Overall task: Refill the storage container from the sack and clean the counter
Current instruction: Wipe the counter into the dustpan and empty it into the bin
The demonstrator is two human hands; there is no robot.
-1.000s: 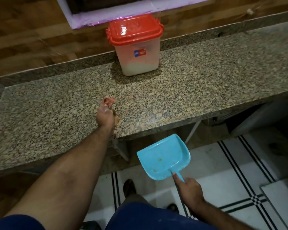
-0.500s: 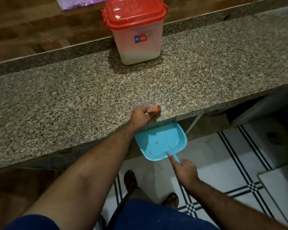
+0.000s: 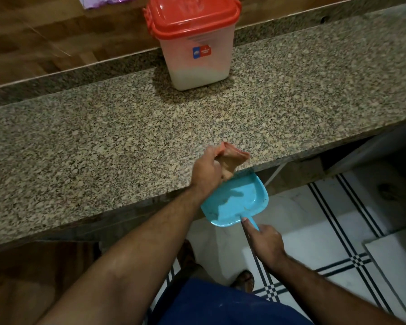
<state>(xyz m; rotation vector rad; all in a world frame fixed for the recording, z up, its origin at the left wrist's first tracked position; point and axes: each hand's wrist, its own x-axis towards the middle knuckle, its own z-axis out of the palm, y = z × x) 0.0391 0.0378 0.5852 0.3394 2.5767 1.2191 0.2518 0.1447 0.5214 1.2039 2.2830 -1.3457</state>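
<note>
Two grips matter: our left hand (image 3: 208, 170) bunches the cloth (image 3: 232, 158) at the bench (image 3: 103, 146) edge, directly above the dustpan (image 3: 237, 200) our right hand (image 3: 266, 242) holds by its handle

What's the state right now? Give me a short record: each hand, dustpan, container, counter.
left hand: grips a crumpled cloth at the counter's front edge
right hand: holds the dustpan's handle
dustpan: blue, held just below the counter edge, under the cloth, a few crumbs inside
container: red lid on, upright at the back, partly filled with something white
counter: speckled granite
</note>
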